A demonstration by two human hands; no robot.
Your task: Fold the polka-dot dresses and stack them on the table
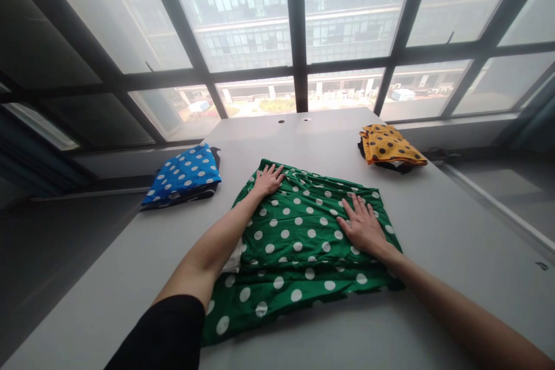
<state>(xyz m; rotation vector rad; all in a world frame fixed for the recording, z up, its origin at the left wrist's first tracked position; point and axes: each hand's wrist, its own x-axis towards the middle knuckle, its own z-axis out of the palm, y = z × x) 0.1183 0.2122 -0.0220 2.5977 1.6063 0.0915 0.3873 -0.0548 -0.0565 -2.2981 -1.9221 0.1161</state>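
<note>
- Pressing flat on the green polka-dot garment (299, 231), both hands lie palm down with fingers spread; neither has pinched or gripped any cloth.
- Left hand (269, 179): rests on the garment's far left corner, at the gathered far edge, with the arm stretched well forward.
- Right hand (362, 225): rests on the right part of the cloth, nearer the person than the left hand and just inside the right edge.
- Garment position: spread on the grey bench (455, 231), centred in front of the person, long axis running left to right; the near hem lies closest to the body, behind both hands.
- A white patch (234, 260) shows beside the left forearm; possibly a lining, the view does not settle it.
- Folded blue polka-dot cloth (184, 176) lies far left; folded yellow polka-dot cloth (390, 147) lies far right, both well apart from the hands.
</note>
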